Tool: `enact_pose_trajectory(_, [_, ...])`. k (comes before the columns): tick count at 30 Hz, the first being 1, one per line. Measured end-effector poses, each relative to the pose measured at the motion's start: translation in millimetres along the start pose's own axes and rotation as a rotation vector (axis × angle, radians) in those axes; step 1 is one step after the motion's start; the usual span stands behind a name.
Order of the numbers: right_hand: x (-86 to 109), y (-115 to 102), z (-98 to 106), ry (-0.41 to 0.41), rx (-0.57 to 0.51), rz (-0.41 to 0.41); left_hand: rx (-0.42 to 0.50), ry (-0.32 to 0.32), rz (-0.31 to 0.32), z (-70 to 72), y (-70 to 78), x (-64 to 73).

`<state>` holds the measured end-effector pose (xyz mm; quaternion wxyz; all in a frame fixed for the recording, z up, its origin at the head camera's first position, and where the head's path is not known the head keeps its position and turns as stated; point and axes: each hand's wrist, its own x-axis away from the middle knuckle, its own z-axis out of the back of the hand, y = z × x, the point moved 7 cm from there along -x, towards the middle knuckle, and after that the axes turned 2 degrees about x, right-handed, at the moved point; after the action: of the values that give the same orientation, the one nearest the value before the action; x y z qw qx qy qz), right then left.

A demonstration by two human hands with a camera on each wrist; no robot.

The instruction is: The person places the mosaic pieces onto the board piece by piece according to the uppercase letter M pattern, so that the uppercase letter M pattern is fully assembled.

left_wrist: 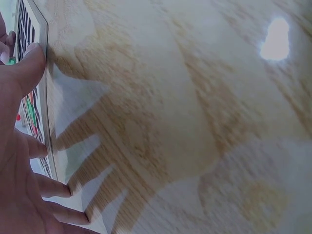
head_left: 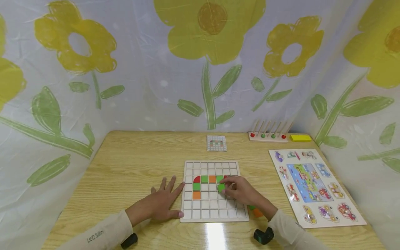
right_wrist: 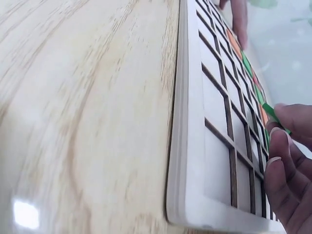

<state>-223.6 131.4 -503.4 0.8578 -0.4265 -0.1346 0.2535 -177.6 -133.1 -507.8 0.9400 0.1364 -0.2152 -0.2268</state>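
A white grid board [head_left: 214,214] lies on the wooden table. Its third row carries a red rounded tile [head_left: 197,179], green and orange tiles, and another red tile partly hidden by my right hand. Down the left side sit a green tile [head_left: 196,186] and an orange tile [head_left: 196,196]. My right hand [head_left: 242,191] pinches a green tile [head_left: 221,188] between thumb and fingers, over the board's right half; the right wrist view shows this tile [right_wrist: 271,113] tilted. With fingers spread, my left hand [head_left: 160,204] rests at the board's left edge, thumb and a fingertip touching it.
Loose green and orange tiles [head_left: 257,212] lie partly under my right forearm. A small pattern card [head_left: 216,143] is behind the board. Farther right are a peg stand [head_left: 268,136] with red and green beads, a yellow block [head_left: 300,138] and a picture puzzle board [head_left: 315,220].
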Motion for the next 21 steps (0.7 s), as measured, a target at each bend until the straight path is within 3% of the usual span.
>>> enact_pose_trajectory(13, [-13.1, -6.1, -10.6, 0.008, 0.049, -0.029, 0.011, 0.004, -0.005, 0.9, 0.9, 0.2])
enact_pose_trajectory(21, [-21.4, -6.9, -15.4, 0.008, 0.067, -0.088, 0.009, 0.008, -0.005, 0.6, 0.4, 0.4])
